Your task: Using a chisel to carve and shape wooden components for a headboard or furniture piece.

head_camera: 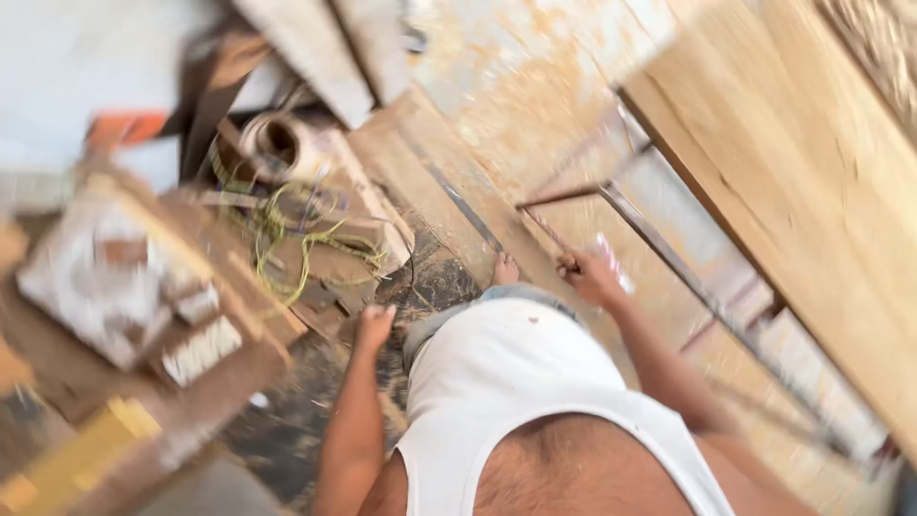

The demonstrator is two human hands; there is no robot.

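Head view, heavily blurred by motion. The person, wearing a white sleeveless top [516,382], is standing over a sawdust-covered floor [497,86] and looking down. The right hand [590,277] is reaching forward to a thin metal rod frame [659,244] that is lying across the floor beside a broad wooden panel [793,191]; its grip is clenching around something pale and slender [611,260], but the blur is hiding what that thing is and whether it belongs to the frame. The left hand [374,325] is hanging at the person's side above dark ground, its fingers curling loosely, grasping nothing that can be made out. A bare foot [504,269] is showing just ahead of the body, near the right hand. To the left, a tangle of yellow-green cord [287,239] is lying over stacked timber offcuts [353,239], with a roll of tape-like material [282,143] just behind it. Lighter planks [315,48] are leaning at the top, well apart from both hands.
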